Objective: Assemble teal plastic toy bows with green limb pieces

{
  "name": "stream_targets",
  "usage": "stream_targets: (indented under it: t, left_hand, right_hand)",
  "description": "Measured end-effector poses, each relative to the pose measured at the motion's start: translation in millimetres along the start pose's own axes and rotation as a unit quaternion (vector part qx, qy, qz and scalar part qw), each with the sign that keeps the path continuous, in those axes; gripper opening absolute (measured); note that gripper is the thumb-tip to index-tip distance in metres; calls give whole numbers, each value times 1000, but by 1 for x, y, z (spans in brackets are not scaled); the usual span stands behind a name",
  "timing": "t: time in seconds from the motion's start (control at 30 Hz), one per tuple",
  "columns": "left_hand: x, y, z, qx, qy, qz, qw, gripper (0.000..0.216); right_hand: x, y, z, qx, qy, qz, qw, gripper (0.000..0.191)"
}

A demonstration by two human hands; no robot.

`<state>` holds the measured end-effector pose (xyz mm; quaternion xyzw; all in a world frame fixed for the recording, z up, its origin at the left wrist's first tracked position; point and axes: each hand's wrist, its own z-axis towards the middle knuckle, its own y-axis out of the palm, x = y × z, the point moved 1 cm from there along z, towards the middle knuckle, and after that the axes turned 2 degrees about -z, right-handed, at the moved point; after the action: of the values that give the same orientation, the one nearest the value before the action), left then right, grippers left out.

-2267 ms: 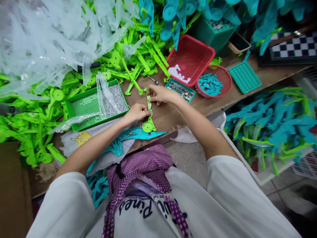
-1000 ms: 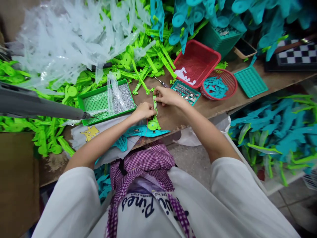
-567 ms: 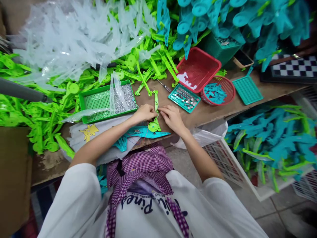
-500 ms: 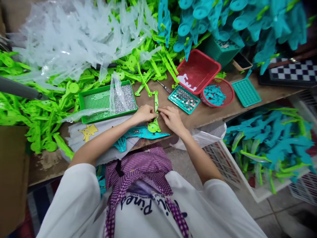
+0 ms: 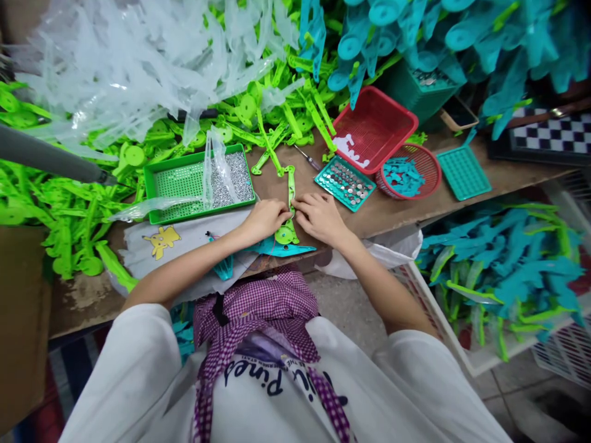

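Note:
A long bright-green plastic part (image 5: 290,187) with a round disc end lies on the wooden workbench (image 5: 406,206) in front of me. My left hand (image 5: 265,219) is curled against its left side and my right hand (image 5: 319,216) pinches it from the right, fingertips meeting at the middle of the strip. Under its disc end lies a teal plastic part (image 5: 281,248). A small screwdriver (image 5: 307,158) rests just beyond the part.
A green tray (image 5: 175,184) with a bag of tiny metal screws sits at left. A teal tray of button cells (image 5: 344,183), a red basket (image 5: 373,126), a round red basket of teal pieces (image 5: 409,175) stand right. Heaps of green, teal and clear parts crowd the back; a bin (image 5: 501,271) sits low right.
My right hand came back from the far end of the green part to its middle, beside the left hand. Both hands now press together on the strip. The view shifted slightly.

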<state>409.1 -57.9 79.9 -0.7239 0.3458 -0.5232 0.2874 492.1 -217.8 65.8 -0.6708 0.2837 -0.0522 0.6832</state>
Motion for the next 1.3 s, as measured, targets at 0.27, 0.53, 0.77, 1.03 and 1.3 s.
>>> stream_targets:
  t: [0.27, 0.53, 0.77, 1.03, 1.3]
  left_hand:
    - [1, 9, -15, 43, 25, 5, 999, 26]
    - [1, 30, -15, 55, 72, 78, 993, 34]
    - [-6, 24, -21, 14, 153, 122, 981, 40]
    - [-16, 23, -27, 70, 75, -26, 994, 31]
    - [13, 33, -32, 52, 101, 167, 979, 35]
  right_hand:
    - [1, -4, 2, -12, 4, 16, 1000, 40]
    - [2, -1, 3, -11, -2, 3, 1000, 38]
    - [1, -5, 4, -16, 0, 3, 1000, 37]
    - [2, -5, 4, -24, 10, 1, 1000, 38]
    - [-1, 0, 5, 1, 36, 19, 999, 41]
